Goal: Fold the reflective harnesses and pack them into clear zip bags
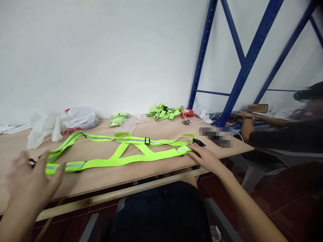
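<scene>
A neon-yellow reflective harness (101, 163) with grey stripes lies spread out lengthwise on the wooden table. Two short slanting straps join its front and back bands. Near the middle of the back band sits a black slide adjuster (147, 140). My right hand (205, 158) rests with fingers stretched out on the harness's right end, just below a black buckle (199, 143). At the left end, my left hand (32, 183) is slightly blurred, its fingers spread over the strap. Part of that end and a dark clip are hidden behind it.
Along the wall lie a white plastic bag (79, 117), packed neon straps (117, 120), a heap of similar harnesses (164, 112) and white cables (188, 119). A blue metal rack (242, 72) stands right. Beyond it, another person's arm (267, 121) reaches over a table.
</scene>
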Demonstrator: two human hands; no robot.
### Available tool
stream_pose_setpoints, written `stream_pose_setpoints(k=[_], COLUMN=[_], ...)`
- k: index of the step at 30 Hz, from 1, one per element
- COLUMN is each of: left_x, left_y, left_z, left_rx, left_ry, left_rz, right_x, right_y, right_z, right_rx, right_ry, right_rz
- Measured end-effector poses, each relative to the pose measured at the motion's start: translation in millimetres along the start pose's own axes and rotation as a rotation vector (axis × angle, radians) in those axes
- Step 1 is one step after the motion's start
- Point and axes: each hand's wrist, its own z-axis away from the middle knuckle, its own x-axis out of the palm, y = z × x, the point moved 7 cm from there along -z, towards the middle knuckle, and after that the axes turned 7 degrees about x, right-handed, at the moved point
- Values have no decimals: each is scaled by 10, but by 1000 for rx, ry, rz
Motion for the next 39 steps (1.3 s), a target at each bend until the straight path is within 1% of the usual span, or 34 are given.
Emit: stream_pose_setpoints(k=[1,2,3,4,5,6,8,10,12,14,17,19,21,24,26,27,31,36,39], left_x=[-32,3,67,164,277,381,557,700,804,870,914,934,962,1007,1029,1032,986,905,891], left_y=[275,588,898,1213,1502,1765,2176,2433,2561,2627,2748,2889,3066,3307,3407,3437,3470,3493,3558], left_z=[8,27,58,104,158,216,310,375,398,385,339,324,337,382,412,424,447,483,544], left_rx=[93,205,290,379,450,524,647,731,760,755,753,781,828,889,921,936,969,972,985], left_ry=[40,-8,-87,-202,-321,-416,-533,-610,-658,-676,-640,-603,-592,-605,-609,-604,-579,-568,-542], left_rz=[64,153,242,305,329,337,343,348,340,326,331,350,377,411,392,376,346,330,333], right_x=[-4,-5,-5,-3,-1,1,6,10,6,-8,-28,-30,-56,-148,-172,-165,-86,-3,-13], right_y=[-15,-23,-23,-16,-5,11,51,102,153,204,302,387,456,535,602,635,696,674,623], right_z=[-3,-7,-12,-18,-24,-30,-40,-47,-52,-54,-52,-47,-38,-4,6,0,-37,-70,-124], right_rx=[-10,-11,-8,-1,6,11,22,41,62,81,105,115,84,0,-12,-7,-5,-10,-9], right_ry=[-3,-9,-15,-20,-22,-22,-24,-32,-44,-50,-33,1,93,306,367,363,273,202,188], right_rz=[3,8,16,24,31,35,40,48,68,100,135,136,121,86,73,70,67,150,176])
